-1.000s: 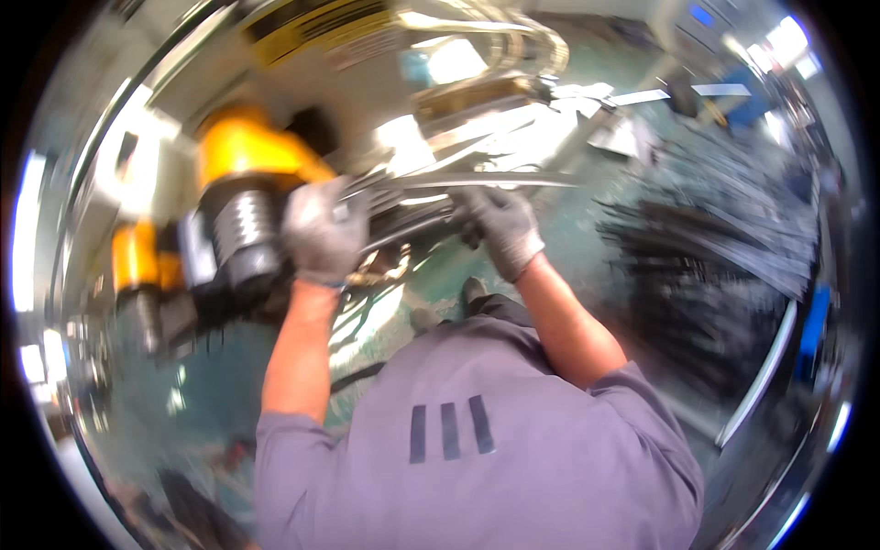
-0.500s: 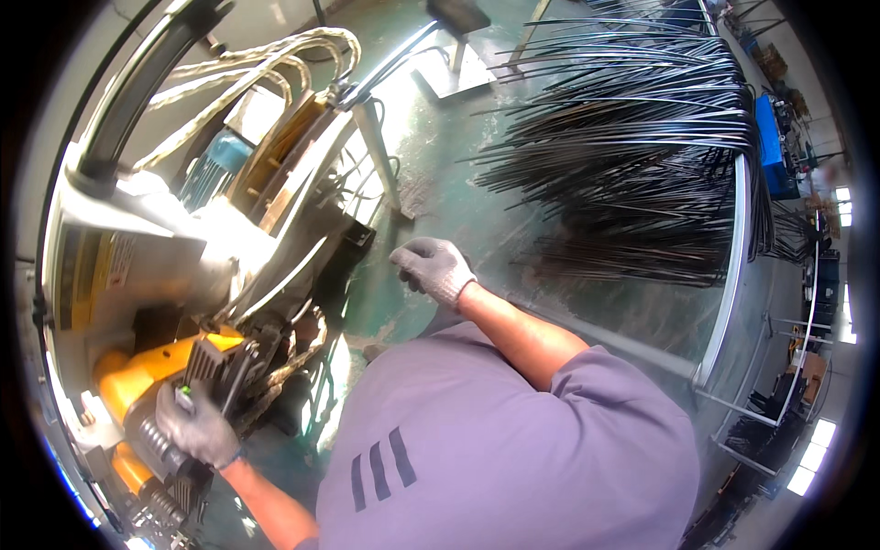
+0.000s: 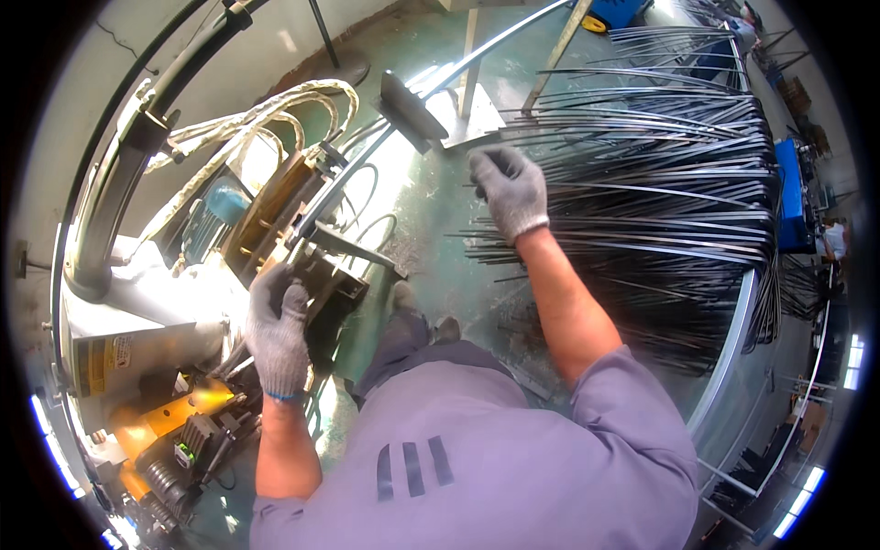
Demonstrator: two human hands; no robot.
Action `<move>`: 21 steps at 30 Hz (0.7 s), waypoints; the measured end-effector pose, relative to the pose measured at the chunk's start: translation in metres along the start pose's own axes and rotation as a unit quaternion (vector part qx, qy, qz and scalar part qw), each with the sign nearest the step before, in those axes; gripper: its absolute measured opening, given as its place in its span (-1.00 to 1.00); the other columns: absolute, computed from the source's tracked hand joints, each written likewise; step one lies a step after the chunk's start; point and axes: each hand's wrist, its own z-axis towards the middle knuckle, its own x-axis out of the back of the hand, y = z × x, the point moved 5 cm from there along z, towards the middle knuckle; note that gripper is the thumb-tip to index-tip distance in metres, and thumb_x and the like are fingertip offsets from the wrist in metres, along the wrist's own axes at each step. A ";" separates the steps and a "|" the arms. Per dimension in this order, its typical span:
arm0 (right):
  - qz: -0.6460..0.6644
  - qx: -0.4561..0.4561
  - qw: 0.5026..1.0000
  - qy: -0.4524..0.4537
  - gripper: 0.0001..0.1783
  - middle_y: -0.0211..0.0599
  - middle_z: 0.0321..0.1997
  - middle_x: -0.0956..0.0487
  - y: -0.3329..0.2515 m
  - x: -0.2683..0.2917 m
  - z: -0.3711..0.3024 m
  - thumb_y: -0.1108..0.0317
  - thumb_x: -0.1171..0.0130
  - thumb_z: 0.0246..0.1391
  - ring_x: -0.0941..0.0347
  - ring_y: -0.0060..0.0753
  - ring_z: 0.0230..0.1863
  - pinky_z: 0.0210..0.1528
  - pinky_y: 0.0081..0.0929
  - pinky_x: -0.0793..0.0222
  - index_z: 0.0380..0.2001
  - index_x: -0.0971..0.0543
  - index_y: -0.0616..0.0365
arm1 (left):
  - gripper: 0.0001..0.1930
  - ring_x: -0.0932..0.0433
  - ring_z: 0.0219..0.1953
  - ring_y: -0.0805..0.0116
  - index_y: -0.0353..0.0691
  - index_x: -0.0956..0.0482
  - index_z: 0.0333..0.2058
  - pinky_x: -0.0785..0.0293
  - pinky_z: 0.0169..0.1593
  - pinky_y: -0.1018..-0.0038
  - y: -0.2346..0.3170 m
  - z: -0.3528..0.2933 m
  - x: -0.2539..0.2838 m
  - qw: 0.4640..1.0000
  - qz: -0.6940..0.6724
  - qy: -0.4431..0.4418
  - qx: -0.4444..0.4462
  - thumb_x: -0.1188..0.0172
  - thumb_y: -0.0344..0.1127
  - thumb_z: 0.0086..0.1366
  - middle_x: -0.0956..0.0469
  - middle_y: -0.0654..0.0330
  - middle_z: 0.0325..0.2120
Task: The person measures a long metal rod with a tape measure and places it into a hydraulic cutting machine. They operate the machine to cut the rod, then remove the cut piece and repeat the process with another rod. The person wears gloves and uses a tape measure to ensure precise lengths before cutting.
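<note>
My left hand, in a grey coated work glove, is beside the machine's front, close to the lower end of a long pale bar. Its thumb stands apart from the fingers, and I see nothing held in it. My right hand, gloved the same way, is raised over the floor near the left ends of a large bundle of thin black rods. Its fingers are curled in loosely, with nothing showing between them. A dark rectangular block is beside the pale bar, to the left of my right hand.
Braided hoses arch over the machine with its teal motor. A yellow-orange machine part is at the lower left. The rods lie over a pale metal rack rail. Behind them stands a blue container.
My left hand has left the yellow-orange part and moved up and right to the machine's front. My right hand has moved forward and right, toward the rods. The view has shifted.
</note>
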 end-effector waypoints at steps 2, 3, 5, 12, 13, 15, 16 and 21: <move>-0.068 0.056 0.996 0.010 -0.72 -0.34 -0.33 -0.80 -0.024 0.003 0.053 0.20 -0.45 0.34 -0.70 -0.49 -0.29 -0.14 -0.47 -0.61 -0.10 -0.82 0.21 | -0.46 -0.63 0.04 0.30 -0.36 -0.56 0.30 -0.59 0.19 0.35 0.007 0.029 -0.036 0.997 -0.066 -0.046 0.007 -0.43 -0.10 0.55 -0.65 0.08 -0.01; -0.099 0.101 0.990 -0.002 -0.71 -0.25 -0.27 -0.82 -0.033 0.001 0.078 0.19 -0.44 0.33 -0.74 -0.42 -0.22 -0.07 -0.43 -0.62 -0.08 -0.82 0.20 | -0.42 -0.63 0.03 0.29 -0.35 -0.54 0.32 -0.60 0.18 0.34 0.018 0.044 -0.054 0.997 -0.050 -0.052 0.000 -0.44 -0.07 0.54 -0.64 0.07 -0.01; -0.151 0.164 0.974 -0.043 -0.70 -0.15 -0.15 -0.85 -0.054 -0.014 0.122 0.17 -0.43 0.30 -0.79 -0.27 -0.12 0.04 -0.37 -0.65 -0.05 -0.82 0.14 | -0.37 -0.62 0.01 0.28 -0.34 -0.52 0.36 -0.62 0.15 0.32 0.025 0.072 -0.087 0.997 -0.050 -0.061 0.007 -0.45 -0.04 0.53 -0.63 0.06 -0.03; -0.467 0.272 0.772 -0.336 -0.69 -0.24 0.07 -0.80 -0.042 -0.115 0.243 0.06 -0.30 0.40 -0.68 -0.02 0.17 0.30 -0.09 -0.52 0.07 -0.81 -0.15 | -0.18 -0.65 0.27 0.01 -0.44 -0.38 0.48 -0.62 0.28 0.15 0.024 0.136 -0.182 0.995 -0.031 -0.097 0.021 -0.52 -0.10 0.44 -0.63 -0.22 0.23; -0.471 0.223 0.750 -0.409 -0.70 -0.22 0.04 -0.80 -0.028 -0.127 0.252 0.09 -0.28 0.40 -0.70 -0.03 0.10 0.24 -0.11 -0.54 0.06 -0.81 -0.14 | -0.15 -0.65 0.27 -0.06 -0.44 -0.37 0.48 -0.62 0.29 0.13 0.026 0.142 -0.188 0.995 0.002 -0.098 0.022 -0.53 -0.05 0.42 -0.61 -0.26 0.24; -0.450 0.190 0.701 -0.520 -0.72 -0.14 -0.08 -0.80 -0.027 -0.138 0.251 0.20 -0.23 0.35 -0.72 -0.03 -0.05 0.09 -0.10 -0.55 0.02 -0.81 -0.13 | -0.13 -0.67 0.23 -0.09 -0.43 -0.37 0.48 -0.62 0.28 0.13 0.038 0.153 -0.198 0.995 0.022 -0.090 0.031 -0.53 -0.02 0.41 -0.62 -0.26 0.22; -0.458 0.187 0.670 -0.553 -0.79 -0.07 -0.11 -0.78 -0.010 -0.152 0.258 0.27 -0.23 0.32 -0.72 0.01 -0.08 0.04 -0.05 -0.56 -0.09 -0.78 -0.01 | -0.13 -0.67 0.22 -0.11 -0.43 -0.36 0.47 -0.62 0.28 0.13 0.041 0.159 -0.203 0.996 0.032 -0.081 0.035 -0.53 -0.01 0.41 -0.63 -0.26 0.21; -0.305 0.211 0.655 -0.659 -0.79 -0.01 -0.18 -0.77 0.010 -0.170 0.272 0.23 -0.29 0.32 -0.71 0.07 -0.16 0.01 -0.06 -0.57 -0.17 -0.77 0.11 | -0.21 -0.67 0.05 0.17 -0.40 -0.34 0.49 -0.64 0.20 0.24 0.060 0.177 -0.239 0.973 -0.143 0.005 0.181 -0.48 -0.23 0.42 -0.69 -0.03 0.09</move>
